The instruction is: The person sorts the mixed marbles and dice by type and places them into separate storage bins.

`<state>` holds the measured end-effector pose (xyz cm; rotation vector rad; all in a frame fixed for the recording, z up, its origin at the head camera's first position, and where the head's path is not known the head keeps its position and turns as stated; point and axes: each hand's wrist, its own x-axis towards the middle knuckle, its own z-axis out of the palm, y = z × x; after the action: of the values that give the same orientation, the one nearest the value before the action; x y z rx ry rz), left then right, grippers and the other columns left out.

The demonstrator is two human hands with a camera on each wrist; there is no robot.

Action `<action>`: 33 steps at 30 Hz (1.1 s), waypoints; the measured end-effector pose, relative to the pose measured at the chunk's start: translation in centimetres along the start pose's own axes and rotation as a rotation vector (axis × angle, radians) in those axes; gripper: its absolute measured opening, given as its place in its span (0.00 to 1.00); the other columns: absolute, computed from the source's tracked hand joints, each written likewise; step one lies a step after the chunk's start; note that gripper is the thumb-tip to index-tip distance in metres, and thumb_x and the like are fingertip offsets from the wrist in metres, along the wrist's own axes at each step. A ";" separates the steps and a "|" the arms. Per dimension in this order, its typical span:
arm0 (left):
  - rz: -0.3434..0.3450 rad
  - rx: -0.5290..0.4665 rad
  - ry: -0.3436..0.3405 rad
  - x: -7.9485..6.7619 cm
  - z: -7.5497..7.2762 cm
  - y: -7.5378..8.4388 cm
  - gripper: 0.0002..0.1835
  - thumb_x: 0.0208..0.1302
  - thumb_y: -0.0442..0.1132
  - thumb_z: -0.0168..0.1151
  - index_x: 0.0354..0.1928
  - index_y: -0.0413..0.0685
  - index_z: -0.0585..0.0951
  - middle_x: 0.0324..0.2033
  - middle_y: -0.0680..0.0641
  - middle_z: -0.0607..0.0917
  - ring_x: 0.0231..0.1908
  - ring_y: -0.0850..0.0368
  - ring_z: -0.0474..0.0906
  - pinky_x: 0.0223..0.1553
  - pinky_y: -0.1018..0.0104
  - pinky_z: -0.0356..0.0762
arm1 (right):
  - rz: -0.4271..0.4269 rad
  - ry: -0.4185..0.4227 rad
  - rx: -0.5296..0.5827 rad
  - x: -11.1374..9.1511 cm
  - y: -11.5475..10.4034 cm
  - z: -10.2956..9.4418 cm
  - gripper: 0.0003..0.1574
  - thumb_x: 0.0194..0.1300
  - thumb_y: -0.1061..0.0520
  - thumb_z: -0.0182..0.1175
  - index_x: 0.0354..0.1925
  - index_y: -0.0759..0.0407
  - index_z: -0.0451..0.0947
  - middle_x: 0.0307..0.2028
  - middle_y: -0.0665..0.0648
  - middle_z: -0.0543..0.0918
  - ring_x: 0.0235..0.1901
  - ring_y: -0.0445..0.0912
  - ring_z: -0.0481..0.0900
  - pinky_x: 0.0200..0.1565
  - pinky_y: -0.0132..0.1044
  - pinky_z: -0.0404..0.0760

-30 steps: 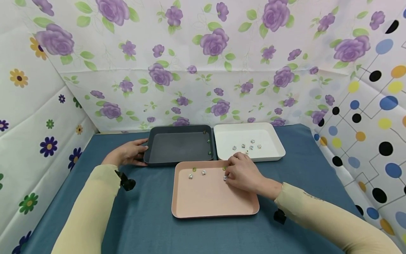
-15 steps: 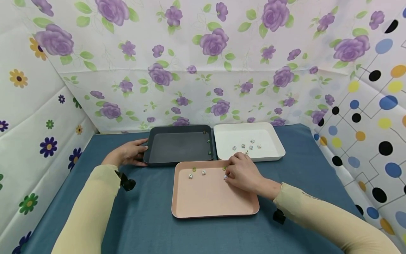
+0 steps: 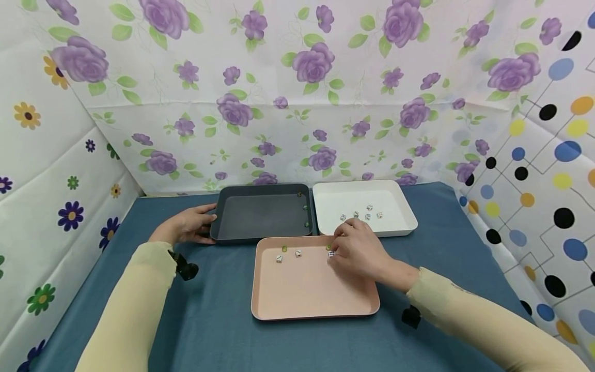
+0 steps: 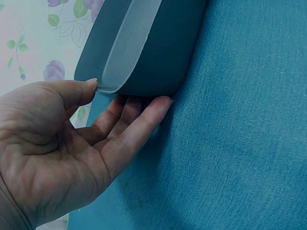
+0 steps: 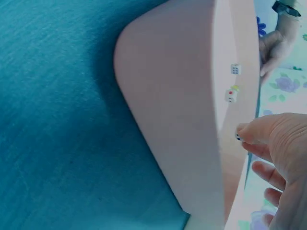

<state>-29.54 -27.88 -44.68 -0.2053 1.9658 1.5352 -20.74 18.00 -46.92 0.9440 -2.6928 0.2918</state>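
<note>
My right hand [image 3: 358,250] is over the back right part of the pink tray [image 3: 302,294], pinching a white die [image 3: 331,253] between thumb and fingertips. The right wrist view shows that die [image 5: 238,137] at the thumb tip, near the tray wall. Two more dice, one of them this die [image 3: 298,253], lie toward the tray's back left. Small yellow-green pieces [image 3: 284,248] sit near its back edge. At the left end of the dark grey tray [image 3: 260,214], my left hand [image 3: 188,226] holds the edge, thumb on the rim [image 4: 112,91] and fingers against the outer wall below.
A white tray [image 3: 325,196] with several dice [image 3: 369,207] stands at the back right, partly behind my right hand. Small greenish pieces [image 3: 305,207] lie along the dark tray's right side. Blue cloth [image 3: 209,330] covers the table, and patterned sheets [image 3: 288,129] rise around it.
My right hand has shifted slightly toward the back with the pinched die, now covering the nearest die in the white tray. My left hand stays at the dark tray.
</note>
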 end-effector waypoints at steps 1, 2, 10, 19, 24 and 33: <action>0.000 -0.001 0.001 0.0 0.0 0.0 0.35 0.86 0.39 0.40 0.83 0.61 0.38 0.74 0.28 0.59 0.68 0.32 0.66 0.53 0.42 0.82 | 0.001 0.007 0.003 0.0 0.0 -0.2 0.08 0.55 0.46 0.78 0.32 0.46 0.91 0.43 0.50 0.82 0.51 0.50 0.71 0.58 0.52 0.72; 0.002 0.000 0.000 0.0 0.0 0.0 0.35 0.86 0.39 0.40 0.83 0.61 0.38 0.74 0.28 0.59 0.68 0.32 0.66 0.53 0.42 0.82 | 0.001 0.015 0.009 0.1 0.1 -0.4 0.07 0.55 0.47 0.78 0.32 0.46 0.91 0.43 0.50 0.82 0.51 0.50 0.71 0.58 0.52 0.72; -0.003 -0.006 -0.003 0.0 -0.1 -0.1 0.35 0.86 0.39 0.40 0.83 0.61 0.38 0.74 0.28 0.59 0.69 0.32 0.65 0.53 0.42 0.82 | -0.038 0.120 0.047 0.3 0.3 -2.3 0.08 0.54 0.51 0.79 0.34 0.48 0.91 0.44 0.52 0.82 0.55 0.54 0.72 0.58 0.56 0.71; 0.000 -0.009 0.001 0.3 -0.1 -0.2 0.35 0.86 0.39 0.40 0.83 0.62 0.38 0.74 0.29 0.59 0.69 0.32 0.66 0.53 0.42 0.82 | -0.104 0.275 0.065 0.9 0.8 -4.8 0.11 0.52 0.53 0.82 0.34 0.50 0.90 0.47 0.56 0.82 0.59 0.59 0.71 0.62 0.61 0.68; -0.001 -0.016 0.009 0.4 -0.1 -0.2 0.35 0.86 0.39 0.40 0.83 0.62 0.39 0.74 0.29 0.60 0.69 0.32 0.66 0.53 0.42 0.82 | -0.138 0.346 0.063 1.3 1.1 -6.0 0.11 0.52 0.55 0.81 0.34 0.50 0.89 0.48 0.57 0.82 0.59 0.61 0.71 0.62 0.62 0.67; 0.000 -0.021 0.004 0.2 -0.1 -0.3 0.34 0.86 0.39 0.40 0.83 0.62 0.39 0.74 0.29 0.60 0.69 0.32 0.65 0.53 0.42 0.82 | -0.172 0.399 0.088 1.7 0.6 -8.0 0.12 0.52 0.56 0.80 0.36 0.50 0.88 0.50 0.58 0.82 0.62 0.62 0.70 0.65 0.63 0.65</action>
<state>-29.61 -28.02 -45.00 -0.2172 1.9532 1.5573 -20.89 19.67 -38.85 1.0118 -2.2393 0.5069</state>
